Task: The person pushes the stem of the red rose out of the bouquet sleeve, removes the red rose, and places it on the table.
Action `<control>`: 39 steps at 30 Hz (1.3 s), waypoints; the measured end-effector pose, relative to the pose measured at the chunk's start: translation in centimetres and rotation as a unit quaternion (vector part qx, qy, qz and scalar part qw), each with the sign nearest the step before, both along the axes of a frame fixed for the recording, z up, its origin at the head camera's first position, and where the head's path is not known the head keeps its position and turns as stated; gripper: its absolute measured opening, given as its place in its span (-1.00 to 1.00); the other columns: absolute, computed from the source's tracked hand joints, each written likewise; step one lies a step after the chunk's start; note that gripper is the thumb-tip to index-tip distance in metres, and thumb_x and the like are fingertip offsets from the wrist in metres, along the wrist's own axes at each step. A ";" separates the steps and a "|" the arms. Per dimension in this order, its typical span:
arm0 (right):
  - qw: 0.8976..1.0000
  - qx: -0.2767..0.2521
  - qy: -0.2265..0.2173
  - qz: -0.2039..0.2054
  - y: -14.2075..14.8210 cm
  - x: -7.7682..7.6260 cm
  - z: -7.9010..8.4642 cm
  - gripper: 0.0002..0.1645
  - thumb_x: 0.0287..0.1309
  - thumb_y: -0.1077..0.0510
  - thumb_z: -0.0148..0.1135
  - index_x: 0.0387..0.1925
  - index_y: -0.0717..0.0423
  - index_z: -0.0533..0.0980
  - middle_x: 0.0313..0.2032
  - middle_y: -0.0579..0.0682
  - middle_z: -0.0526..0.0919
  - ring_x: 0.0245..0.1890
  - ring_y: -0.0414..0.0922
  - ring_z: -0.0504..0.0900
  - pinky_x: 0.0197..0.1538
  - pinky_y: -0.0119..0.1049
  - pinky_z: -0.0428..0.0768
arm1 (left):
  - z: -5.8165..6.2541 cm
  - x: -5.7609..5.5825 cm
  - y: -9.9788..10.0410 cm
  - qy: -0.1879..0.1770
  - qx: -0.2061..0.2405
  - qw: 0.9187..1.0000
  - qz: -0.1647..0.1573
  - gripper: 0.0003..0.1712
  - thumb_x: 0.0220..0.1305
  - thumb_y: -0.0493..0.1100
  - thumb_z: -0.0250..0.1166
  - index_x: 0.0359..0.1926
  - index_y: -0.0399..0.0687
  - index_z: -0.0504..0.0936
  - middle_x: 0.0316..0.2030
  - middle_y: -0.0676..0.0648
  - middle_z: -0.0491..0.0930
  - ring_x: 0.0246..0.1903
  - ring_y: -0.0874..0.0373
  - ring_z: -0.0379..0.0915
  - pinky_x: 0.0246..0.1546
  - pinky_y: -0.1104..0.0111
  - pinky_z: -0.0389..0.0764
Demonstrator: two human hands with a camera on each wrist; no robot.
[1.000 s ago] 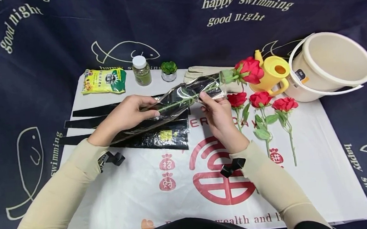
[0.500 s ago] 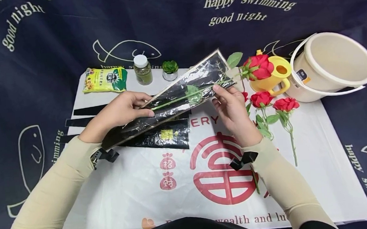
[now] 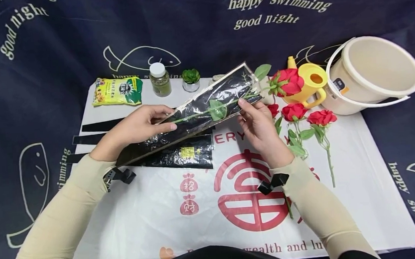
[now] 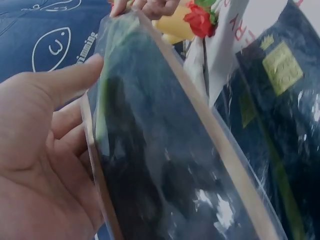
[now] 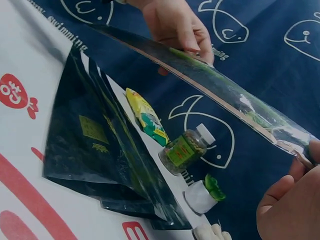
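A red rose (image 3: pixel 289 83) sticks out of the wide end of a flat flower sleeve (image 3: pixel 200 124) that is clear with black and has a pale gold border. Its green stem and a leaf (image 3: pixel 217 109) show inside the plastic. My left hand (image 3: pixel 131 124) pinches the sleeve around the stem, thumb on top. Near the wide end, my right hand (image 3: pixel 259 128) pinches the sleeve's lower edge and the stem. The left wrist view shows the left thumb on the sleeve's border (image 4: pixel 220 145). Both hands hold the sleeve above the table, tilted up to the right.
More black sleeves (image 3: pixel 173 158) lie underneath. Three red roses (image 3: pixel 322 118) lie at right, partly behind my right arm. Along the back stand a yellow packet (image 3: pixel 116 91), a jar (image 3: pixel 161 82), a small succulent (image 3: pixel 191 80), pale gloves (image 3: pixel 216 79), a yellow watering can (image 3: pixel 307 84) and a bucket (image 3: pixel 341 78).
The sleeve has turned from a rounded, edge-on pose to lie flat with its broad face up. My right hand has shifted right along it, and the rose head has moved slightly right.
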State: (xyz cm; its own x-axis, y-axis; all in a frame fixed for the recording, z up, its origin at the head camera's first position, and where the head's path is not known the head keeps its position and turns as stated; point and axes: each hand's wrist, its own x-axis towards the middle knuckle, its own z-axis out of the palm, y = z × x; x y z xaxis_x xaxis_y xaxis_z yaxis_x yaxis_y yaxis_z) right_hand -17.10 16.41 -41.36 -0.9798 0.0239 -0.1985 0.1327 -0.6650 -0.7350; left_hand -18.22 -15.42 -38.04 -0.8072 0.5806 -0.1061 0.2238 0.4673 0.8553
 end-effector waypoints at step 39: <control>0.986 -0.129 -0.025 -0.098 0.0 0.3 -0.7 -0.79 0.07 0.09 0.35 -0.31 0.09 0.53 -0.50 -0.04 0.51 -0.43 -0.19 0.41 -0.45 -0.41 0.27 | -2.0 0.8 -1.6 0.041 -0.024 0.998 0.037 -0.75 0.14 -0.11 0.37 -0.14 -0.03 0.65 -0.30 0.08 0.68 -0.40 0.20 0.55 -0.29 0.24 0.47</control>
State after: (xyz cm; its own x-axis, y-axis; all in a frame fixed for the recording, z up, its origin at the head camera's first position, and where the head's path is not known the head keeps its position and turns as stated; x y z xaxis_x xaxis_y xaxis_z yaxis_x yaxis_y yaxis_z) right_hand -16.83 16.38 -42.09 -0.9504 0.1540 -0.2704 0.0148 -0.8456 -0.5337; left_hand -17.40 -16.99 -40.02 -0.8547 0.5152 -0.0638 0.2561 0.5253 0.8114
